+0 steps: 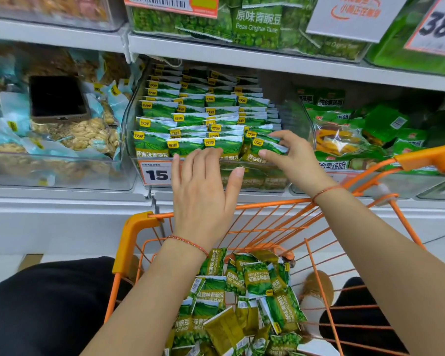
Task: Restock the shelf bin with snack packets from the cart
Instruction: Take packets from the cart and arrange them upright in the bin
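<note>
While both arms reach over the cart, head view: one frame, looking down at the shelf.
Bin (129, 116): clear plastic, middle shelf, filled with rows of upright green pea packets (190, 116).
Right hand (288, 156): thumb and fingers pinch one packet (266, 147) at the front right corner of the bin; packet tilted.
Left hand (201, 191): fingers straight and spread, grasping nothing, tips touching the front row at the bin's lip.
Price tag (156, 173): on the bin front, partly hidden by the left hand.
Cart (129, 232): orange wire, just below the shelf; loose green packets (257, 281) heaped inside.
Phone (57, 97): dark, lying on peanut bags in the left neighbouring bin.
</note>
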